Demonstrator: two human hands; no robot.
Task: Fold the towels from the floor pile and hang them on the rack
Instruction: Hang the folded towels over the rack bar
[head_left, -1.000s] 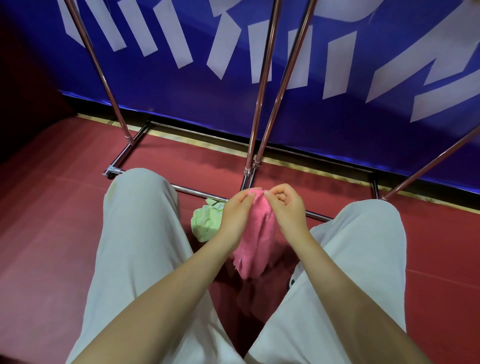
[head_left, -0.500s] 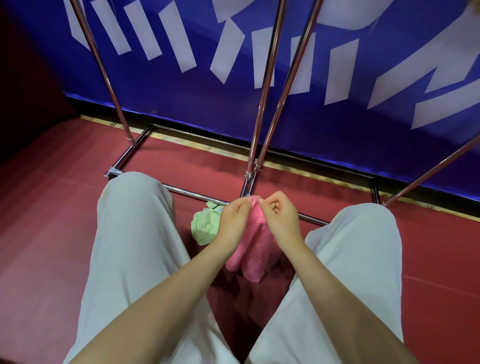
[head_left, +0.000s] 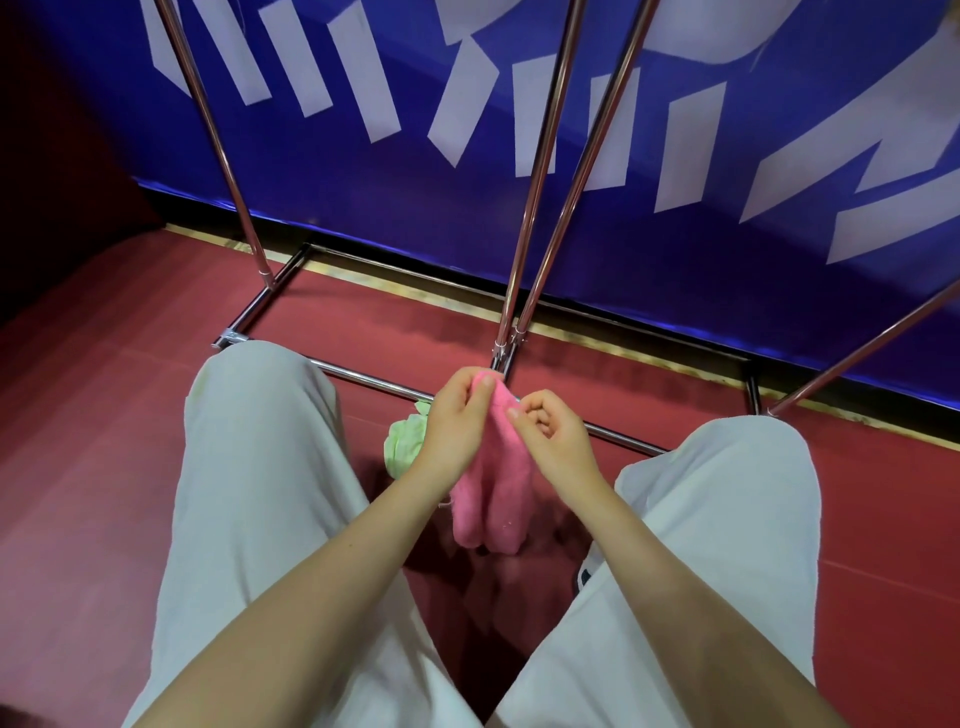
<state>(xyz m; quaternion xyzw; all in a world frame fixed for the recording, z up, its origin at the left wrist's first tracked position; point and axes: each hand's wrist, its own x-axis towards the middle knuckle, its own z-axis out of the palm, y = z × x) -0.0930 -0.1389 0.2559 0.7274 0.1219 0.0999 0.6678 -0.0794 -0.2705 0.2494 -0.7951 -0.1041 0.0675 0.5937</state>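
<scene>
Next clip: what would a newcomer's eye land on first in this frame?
The bright pink terry towel, held up at centre frame between the person's knees, with the left hand and right hand both pinching its top edge. Just left of it, a crumpled pale green towel lies on the red floor. Behind, the shiny metal rack poles rise against a blue banner with white lettering.

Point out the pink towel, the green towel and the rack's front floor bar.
pink towel (head_left: 488, 499): head view, on the hanging middle of the cloth below both hands.
green towel (head_left: 406, 441): head view, on the bunched part left of the left wrist.
front floor bar (head_left: 363, 375): head view, on the bare stretch beside the left knee.
</scene>
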